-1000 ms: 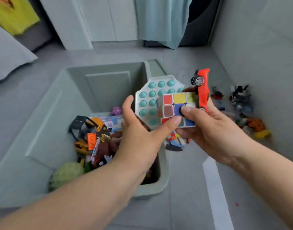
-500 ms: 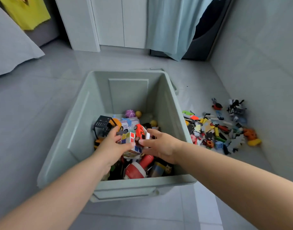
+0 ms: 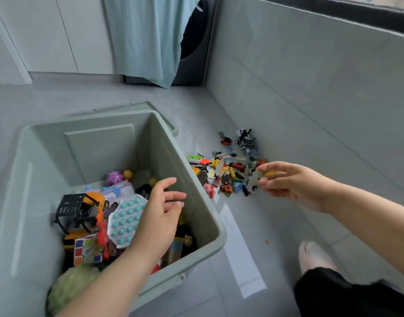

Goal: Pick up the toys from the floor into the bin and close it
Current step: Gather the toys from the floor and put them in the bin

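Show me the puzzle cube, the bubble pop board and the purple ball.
puzzle cube [image 3: 86,250]: head view, on its colourful upward face.
bubble pop board [image 3: 125,217]: head view, middle of its bubbled face.
purple ball [image 3: 114,178]: head view, centre of its visible top.

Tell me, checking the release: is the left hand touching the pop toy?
Cannot tell: in the head view the left hand overlaps the pop toy, hiding any gap.

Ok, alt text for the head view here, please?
A person's right hand reaches for a pile of small toys on the floor beside an open green bin. The left hand hovers open over the toys already inside it.
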